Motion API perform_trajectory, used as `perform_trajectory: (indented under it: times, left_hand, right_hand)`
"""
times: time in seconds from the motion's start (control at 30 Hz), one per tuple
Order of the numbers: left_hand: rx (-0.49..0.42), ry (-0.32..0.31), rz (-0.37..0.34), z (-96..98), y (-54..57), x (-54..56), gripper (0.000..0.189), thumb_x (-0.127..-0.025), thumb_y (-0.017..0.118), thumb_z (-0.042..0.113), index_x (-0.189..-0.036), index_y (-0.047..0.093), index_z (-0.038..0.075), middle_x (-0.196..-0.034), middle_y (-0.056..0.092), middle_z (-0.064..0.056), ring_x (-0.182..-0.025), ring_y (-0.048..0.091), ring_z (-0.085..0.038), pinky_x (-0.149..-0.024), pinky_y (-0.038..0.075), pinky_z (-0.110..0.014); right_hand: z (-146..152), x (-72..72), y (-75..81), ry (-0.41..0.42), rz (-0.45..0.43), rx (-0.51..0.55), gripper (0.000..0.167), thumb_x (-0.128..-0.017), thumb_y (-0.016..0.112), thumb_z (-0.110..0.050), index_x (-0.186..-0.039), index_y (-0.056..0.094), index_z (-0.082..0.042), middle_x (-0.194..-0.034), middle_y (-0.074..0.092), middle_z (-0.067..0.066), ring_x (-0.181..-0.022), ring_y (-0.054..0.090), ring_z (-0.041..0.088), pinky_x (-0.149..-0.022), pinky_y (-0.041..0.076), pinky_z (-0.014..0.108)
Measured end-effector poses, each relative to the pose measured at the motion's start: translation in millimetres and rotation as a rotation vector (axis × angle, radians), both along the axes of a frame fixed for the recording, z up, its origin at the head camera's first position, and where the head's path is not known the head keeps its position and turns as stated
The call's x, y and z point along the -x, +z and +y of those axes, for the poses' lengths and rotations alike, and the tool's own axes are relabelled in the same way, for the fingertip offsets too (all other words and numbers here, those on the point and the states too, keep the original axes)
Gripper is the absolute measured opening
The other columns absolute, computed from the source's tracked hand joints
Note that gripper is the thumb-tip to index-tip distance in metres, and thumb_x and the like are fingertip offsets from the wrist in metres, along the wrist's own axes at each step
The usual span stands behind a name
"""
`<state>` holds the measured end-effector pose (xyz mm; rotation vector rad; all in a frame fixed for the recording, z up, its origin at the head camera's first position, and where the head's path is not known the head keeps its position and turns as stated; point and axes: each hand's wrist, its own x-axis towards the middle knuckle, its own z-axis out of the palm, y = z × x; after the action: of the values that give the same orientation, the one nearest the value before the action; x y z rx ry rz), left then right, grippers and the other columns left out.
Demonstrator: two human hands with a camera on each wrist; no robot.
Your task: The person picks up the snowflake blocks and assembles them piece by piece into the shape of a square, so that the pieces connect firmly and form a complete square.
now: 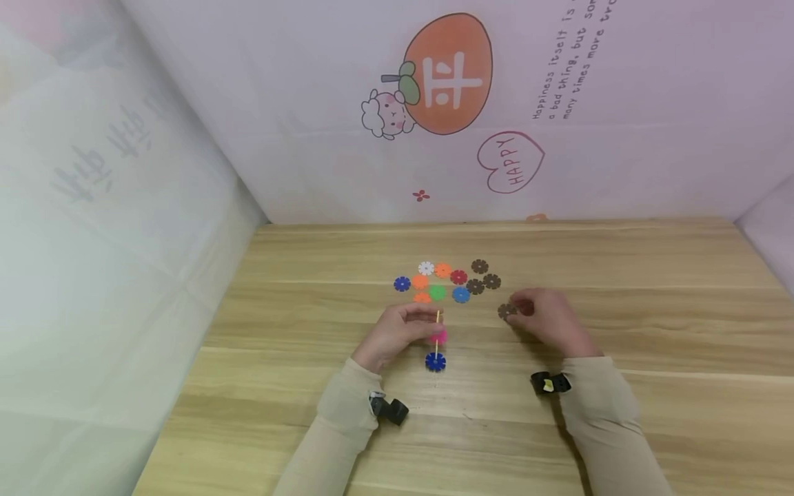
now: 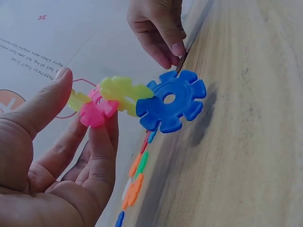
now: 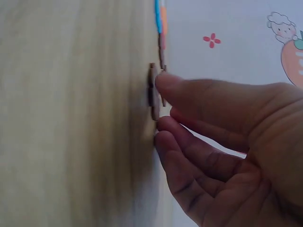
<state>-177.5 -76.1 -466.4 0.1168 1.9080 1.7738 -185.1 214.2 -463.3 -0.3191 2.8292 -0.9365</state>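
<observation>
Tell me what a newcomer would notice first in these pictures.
Probably the big orange fruit printed on the backdrop, upper middle of the head view. Next, the joined blue disc, yellow disc and pink disc in the left grip, above the wooden tabletop. Then the loose colourful discs beyond them, with the right grip at a brown disc.

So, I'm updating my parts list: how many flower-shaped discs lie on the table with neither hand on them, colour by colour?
Orange discs: 3
Brown discs: 3
White disc: 1
Red disc: 1
Green disc: 1
Dark blue disc: 1
Light blue disc: 1
Total: 11
</observation>
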Motion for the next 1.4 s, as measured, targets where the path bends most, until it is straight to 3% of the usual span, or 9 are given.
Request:
perform_trajectory:
  times: [0.27,0.53,0.8,1.0,1.1,1.2,1.4]
  left_hand:
    - [-0.012,0.004,-0.016,1.3,0.2,-0.5,0.04,-0.087,0.075,0.011,-0.124,0.065,0.004,-0.124,0.068,-0.011,-0.103,0.069,-0.016,-0.088,0.058,-0.031]
    - [-0.021,0.006,-0.003,2.1,0.1,-1.4,0.04,-0.086,0.077,0.013,-0.123,0.067,0.003,-0.124,0.069,-0.012,-0.099,0.07,-0.013,-0.087,0.058,-0.034]
    - [-0.018,0.02,-0.011,3.6,-0.2,-1.5,0.037,-0.084,0.078,0.013,-0.119,0.069,0.005,-0.119,0.071,-0.01,-0.101,0.071,-0.016,-0.088,0.058,-0.031]
    - [0.015,0.019,-0.022,4.5,-2.4,-1.0,0.035,-0.084,0.078,0.012,-0.118,0.07,0.008,-0.115,0.073,-0.008,-0.105,0.07,-0.018,-0.09,0.057,-0.031]
    - [0.021,0.015,-0.033,5.4,-2.8,-0.6,0.033,-0.083,0.079,0.011,-0.115,0.072,0.01,-0.111,0.074,-0.007,-0.104,0.07,-0.018,-0.089,0.057,-0.031]
    - [0.015,0.008,-0.021,6.3,-3.0,-0.3,0.033,-0.083,0.079,0.013,-0.115,0.072,0.009,-0.11,0.075,-0.007,-0.103,0.071,-0.019,-0.089,0.058,-0.032]
    - [0.028,0.007,-0.006,6.3,-4.1,-1.8,0.035,-0.082,0.08,0.014,-0.115,0.072,0.011,-0.108,0.075,-0.006,-0.099,0.072,-0.018,-0.09,0.057,-0.032]
  right_hand:
    - [-5.3,0.4,-1.4,0.019,0.028,0.013,0.028,-0.086,0.072,-0.005,-0.111,0.067,0.008,-0.101,0.07,0.022,-0.093,0.067,0.034,-0.083,0.056,0.05]
    - [-10.7,1.3,-4.9,0.034,0.068,0.054,0.018,-0.09,0.07,-0.009,-0.107,0.073,-0.006,-0.105,0.073,0.014,-0.097,0.067,0.031,-0.088,0.054,0.05]
    - [-24.0,-2.4,4.8,-0.046,-0.041,0.227,0.029,-0.097,0.064,-0.024,-0.122,0.068,-0.012,-0.115,0.072,0.009,-0.101,0.066,0.023,-0.087,0.054,0.04]
    - [-36.2,-3.0,7.2,-0.097,-0.08,0.402,0.031,-0.093,0.07,-0.023,-0.12,0.067,-0.008,-0.113,0.072,0.012,-0.099,0.07,0.021,-0.086,0.056,0.028]
    - [-44.3,-2.7,7.3,-0.09,-0.07,0.496,0.029,-0.091,0.071,-0.017,-0.117,0.067,-0.004,-0.109,0.073,0.015,-0.094,0.072,0.017,-0.082,0.057,0.023]
    - [-53.5,-4.2,8.9,-0.076,-0.071,0.552,0.025,-0.091,0.071,-0.016,-0.114,0.068,-0.005,-0.109,0.073,0.013,-0.093,0.071,0.013,-0.083,0.058,0.025]
    - [-70.7,-9.0,14.3,-0.038,-0.079,0.586,0.024,-0.091,0.071,-0.017,-0.114,0.071,-0.009,-0.109,0.074,0.009,-0.094,0.071,0.015,-0.084,0.057,0.027]
